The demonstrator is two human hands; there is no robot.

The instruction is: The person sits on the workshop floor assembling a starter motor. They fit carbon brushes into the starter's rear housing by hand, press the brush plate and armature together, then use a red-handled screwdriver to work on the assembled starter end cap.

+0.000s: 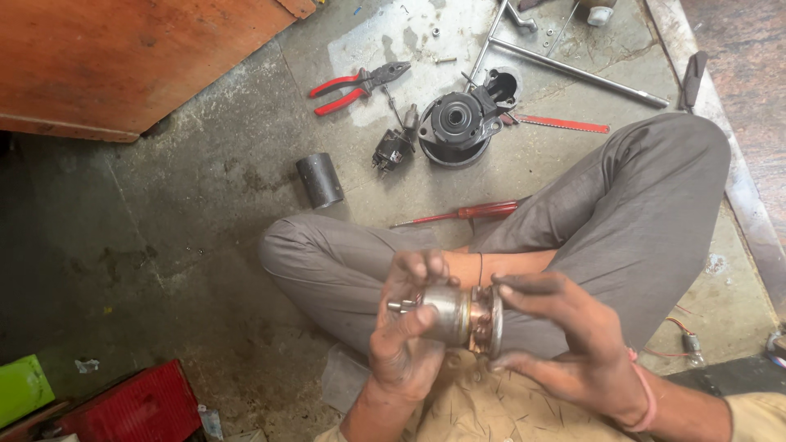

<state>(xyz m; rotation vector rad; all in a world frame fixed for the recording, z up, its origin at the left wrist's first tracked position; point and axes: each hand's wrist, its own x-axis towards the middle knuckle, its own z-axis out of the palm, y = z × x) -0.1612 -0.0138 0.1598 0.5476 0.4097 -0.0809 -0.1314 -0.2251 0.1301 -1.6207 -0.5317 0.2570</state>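
I sit cross-legged on a concrete floor. My left hand [405,327] grips a small metal motor part [449,313], a grey cylinder with a short shaft sticking out to the left. My right hand [565,336] holds the part's right end, where a copper-coloured cap [485,321] shows, fingers curled over its rim. Both hands are smeared with grease and held above my lap.
On the floor ahead lie red-handled pliers [356,86], a dark metal tube [319,180], a round black motor housing [456,127], a small black part [393,151], a red screwdriver [467,213], a red-handled blade [561,124] and a long steel rod [573,69]. An orange cabinet [123,57] stands far left.
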